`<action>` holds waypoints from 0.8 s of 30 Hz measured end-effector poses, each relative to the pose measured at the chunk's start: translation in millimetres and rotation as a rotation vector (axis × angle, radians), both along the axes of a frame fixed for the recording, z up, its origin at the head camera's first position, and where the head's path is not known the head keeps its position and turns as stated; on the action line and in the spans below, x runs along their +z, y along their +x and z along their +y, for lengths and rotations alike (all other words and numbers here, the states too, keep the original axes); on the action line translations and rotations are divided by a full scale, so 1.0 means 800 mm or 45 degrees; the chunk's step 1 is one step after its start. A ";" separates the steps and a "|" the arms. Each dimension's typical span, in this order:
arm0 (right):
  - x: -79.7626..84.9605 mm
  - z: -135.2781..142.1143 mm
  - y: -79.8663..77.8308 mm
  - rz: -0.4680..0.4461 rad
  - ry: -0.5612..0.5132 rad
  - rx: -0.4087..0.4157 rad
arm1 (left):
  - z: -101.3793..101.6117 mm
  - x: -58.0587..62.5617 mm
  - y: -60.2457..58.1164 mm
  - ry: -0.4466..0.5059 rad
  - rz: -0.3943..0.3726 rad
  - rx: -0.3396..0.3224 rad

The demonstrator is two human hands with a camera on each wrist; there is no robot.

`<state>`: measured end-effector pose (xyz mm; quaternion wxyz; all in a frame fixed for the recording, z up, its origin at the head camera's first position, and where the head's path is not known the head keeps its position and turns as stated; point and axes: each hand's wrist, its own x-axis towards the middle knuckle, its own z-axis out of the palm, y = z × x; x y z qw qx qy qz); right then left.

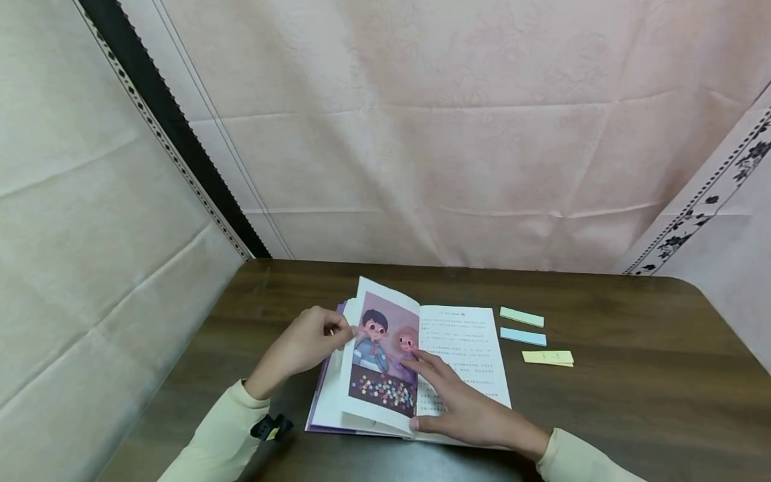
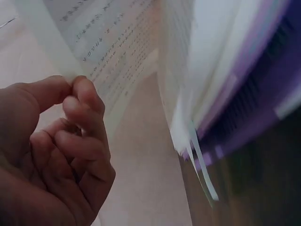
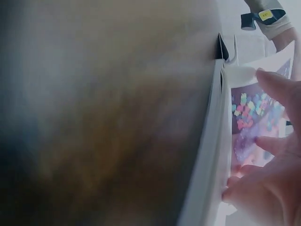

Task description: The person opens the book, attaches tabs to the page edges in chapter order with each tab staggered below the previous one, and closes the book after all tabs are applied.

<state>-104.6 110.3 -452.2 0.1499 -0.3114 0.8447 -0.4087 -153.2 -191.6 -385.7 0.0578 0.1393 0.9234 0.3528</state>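
Observation:
An open book (image 1: 464,335) lies on the table, printed text on its right page and a purple cover edge showing at left. Its raised left page (image 1: 385,365) carries a picture of two cartoon figures above colourful pieces. My left hand (image 1: 313,340) pinches that page's outer edge between thumb and fingertip; the left wrist view shows the pinch (image 2: 66,136) with text on the page's back. Near the book's gutter, my right hand (image 1: 460,405) rests with spread fingers, its fingertips touching the picture page. In the right wrist view the right hand (image 3: 273,155) lies over the picture.
Right of the book lie paper strips on the brown table (image 1: 632,335): a green strip (image 1: 522,317), a blue strip (image 1: 523,336) and overlapping yellow strips (image 1: 548,358). A pale cloth (image 1: 421,167) hangs behind the table. Ribbon bookmarks (image 2: 202,162) hang from the book.

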 end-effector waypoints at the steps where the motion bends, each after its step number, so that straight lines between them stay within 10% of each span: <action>1: 0.001 0.000 0.000 0.011 0.021 0.003 | -0.002 -0.002 0.001 -0.023 0.009 0.016; 14: 0.017 0.001 -0.005 0.143 0.304 0.089 | -0.012 -0.052 0.007 -0.355 0.023 0.126; 20: 0.017 -0.007 -0.005 0.211 0.348 0.098 | 0.006 -0.040 0.013 -0.606 0.135 0.211; 24: 0.019 -0.011 -0.003 0.275 0.359 0.085 | 0.031 -0.027 0.017 -0.532 0.182 0.017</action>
